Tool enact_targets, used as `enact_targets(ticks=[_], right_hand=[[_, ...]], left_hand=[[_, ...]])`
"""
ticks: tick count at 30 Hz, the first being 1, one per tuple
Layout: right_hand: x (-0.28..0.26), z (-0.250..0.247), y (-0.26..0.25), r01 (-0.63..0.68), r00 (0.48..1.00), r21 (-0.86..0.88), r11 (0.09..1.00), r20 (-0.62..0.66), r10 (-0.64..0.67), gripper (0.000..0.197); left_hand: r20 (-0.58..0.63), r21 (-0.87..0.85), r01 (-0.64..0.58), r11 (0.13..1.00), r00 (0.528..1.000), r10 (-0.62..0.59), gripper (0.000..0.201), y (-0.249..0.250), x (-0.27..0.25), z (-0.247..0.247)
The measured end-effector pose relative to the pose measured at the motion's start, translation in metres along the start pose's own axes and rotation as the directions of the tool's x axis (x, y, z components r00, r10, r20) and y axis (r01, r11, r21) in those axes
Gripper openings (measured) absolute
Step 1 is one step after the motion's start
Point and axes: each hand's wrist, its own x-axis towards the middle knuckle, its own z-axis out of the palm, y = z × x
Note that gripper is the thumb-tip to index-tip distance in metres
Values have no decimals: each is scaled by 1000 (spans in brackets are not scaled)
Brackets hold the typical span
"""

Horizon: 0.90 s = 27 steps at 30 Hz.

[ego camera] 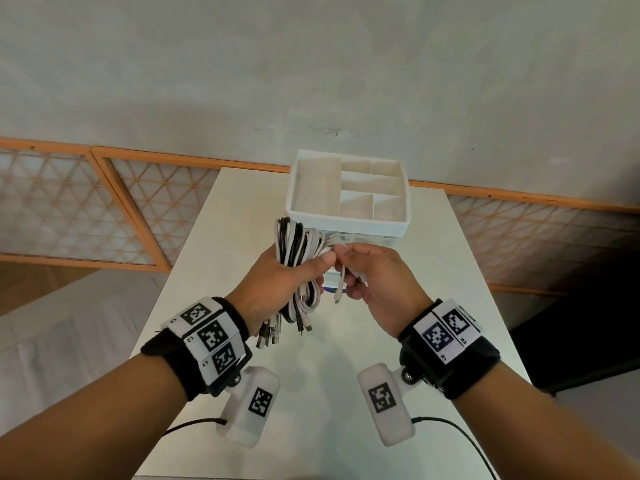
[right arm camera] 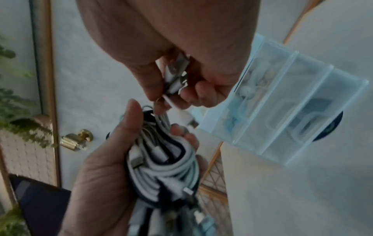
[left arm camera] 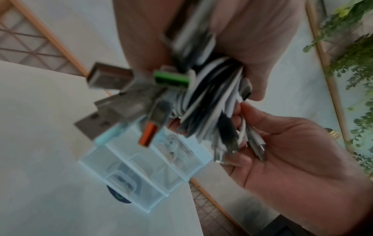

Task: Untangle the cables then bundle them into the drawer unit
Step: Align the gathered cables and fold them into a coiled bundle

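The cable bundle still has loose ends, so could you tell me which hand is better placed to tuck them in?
Probably the right hand: its fingers already pinch loose cable ends, while the left hand grips the cable bundle above the table.

Bg: plain pale-grey plaster wall [ego camera: 311, 64], orange wood-framed lattice panels [ego camera: 69, 202] along its base. White rectangular tabletop [ego camera: 242, 393] in centre. Green leafy plant [left arm camera: 355, 47] and small brass knob [right arm camera: 77, 138] visible in wrist views. Light soft, even.
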Motion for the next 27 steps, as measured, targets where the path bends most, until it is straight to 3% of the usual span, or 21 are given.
enact_targets(ticks=[3, 6, 9, 15, 18, 21, 24, 27], right_hand=[[2, 11, -4, -15, 1000, 158, 987, 29, 10, 24], [3, 22, -6, 16, 1000, 187, 982, 2, -17, 25], [2, 28, 0, 81, 997, 89, 993, -19, -80, 31], [3, 16, -2, 136, 991, -222, 966, 47, -128, 27], [0, 6, -6, 170, 974, -191, 967, 178, -137, 20], [1, 1, -6, 117, 973, -22, 993, 203, -111, 22], [2, 1, -4, 88, 971, 96, 992, 214, -106, 34], [1, -3, -6, 122, 970, 22, 992, 210, -124, 37]], left_hand=[[62, -58, -51, 997, 997, 55, 22, 3, 1, 1], [78, -186, -66, 980, 994, 82, 18, 1, 2, 5], [4, -164, -77, 984, 997, 79, 13, 0, 3, 5], [-144, -154, -32, 988, 990, 10, 25, -2, 2, -1], [-89, -160, -32, 987, 996, 18, 24, -1, 1, -3], [-39, -201, -6, 979, 999, -1, 31, 1, -1, -1], [30, -249, 16, 968, 999, -9, 17, 6, -5, 2], [87, -292, 32, 956, 996, -7, 23, 5, -6, 1]])
